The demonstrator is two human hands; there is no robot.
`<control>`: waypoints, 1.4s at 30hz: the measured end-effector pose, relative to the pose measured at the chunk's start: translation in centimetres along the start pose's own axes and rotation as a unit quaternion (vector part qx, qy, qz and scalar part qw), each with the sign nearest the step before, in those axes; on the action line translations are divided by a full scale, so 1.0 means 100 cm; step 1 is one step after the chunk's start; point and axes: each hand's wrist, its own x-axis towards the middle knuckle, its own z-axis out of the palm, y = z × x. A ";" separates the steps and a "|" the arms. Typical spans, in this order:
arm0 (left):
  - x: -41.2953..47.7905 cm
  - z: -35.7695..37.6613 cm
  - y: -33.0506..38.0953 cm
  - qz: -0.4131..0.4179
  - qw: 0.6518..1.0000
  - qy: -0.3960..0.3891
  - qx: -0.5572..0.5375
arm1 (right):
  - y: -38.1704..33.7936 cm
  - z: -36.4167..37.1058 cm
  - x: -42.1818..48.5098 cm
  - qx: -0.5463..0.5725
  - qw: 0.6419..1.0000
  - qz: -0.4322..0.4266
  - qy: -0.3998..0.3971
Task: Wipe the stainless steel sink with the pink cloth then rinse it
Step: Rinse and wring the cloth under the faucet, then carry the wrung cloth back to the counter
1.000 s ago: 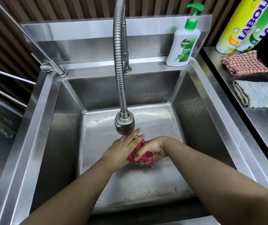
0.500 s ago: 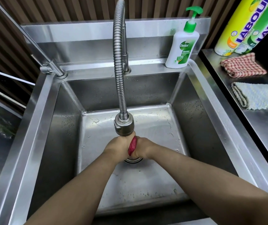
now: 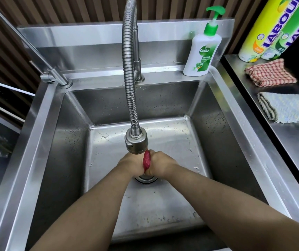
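The pink cloth (image 3: pixel 146 161) is bunched into a tight roll, squeezed between both fists over the drain (image 3: pixel 146 178). My left hand (image 3: pixel 131 164) grips its left side and my right hand (image 3: pixel 160 164) grips its right side, knuckles up. Both hands sit just below the spray head (image 3: pixel 136 143) of the flexible tap, inside the stainless steel sink (image 3: pixel 69 160). Most of the cloth is hidden inside my fists. Drops of water lie on the sink floor.
The tap's ribbed hose (image 3: pixel 129 69) arches up from the back ledge. A Dettol soap pump bottle (image 3: pixel 202 49) stands at the back right corner. On the right counter lie a red checked cloth (image 3: pixel 270 72), a pale knitted cloth (image 3: pixel 288 109) and two tall bottles (image 3: pixel 271 28).
My hands have closed into fists round the cloth and drawn together under the spray head; a second ago the fingers were looser and more cloth showed.
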 end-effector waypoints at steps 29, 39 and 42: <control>-0.078 -0.012 0.056 0.052 0.840 -0.127 -0.525 | 0.054 -0.052 -0.110 0.476 0.859 0.041 0.184; -0.077 -0.038 0.163 0.266 0.876 -0.042 -0.401 | 0.047 -0.119 -0.207 0.395 0.830 -0.066 0.388; -0.072 -0.068 0.208 0.384 0.879 0.081 -0.269 | 0.055 -0.148 -0.240 0.408 0.783 -0.073 0.464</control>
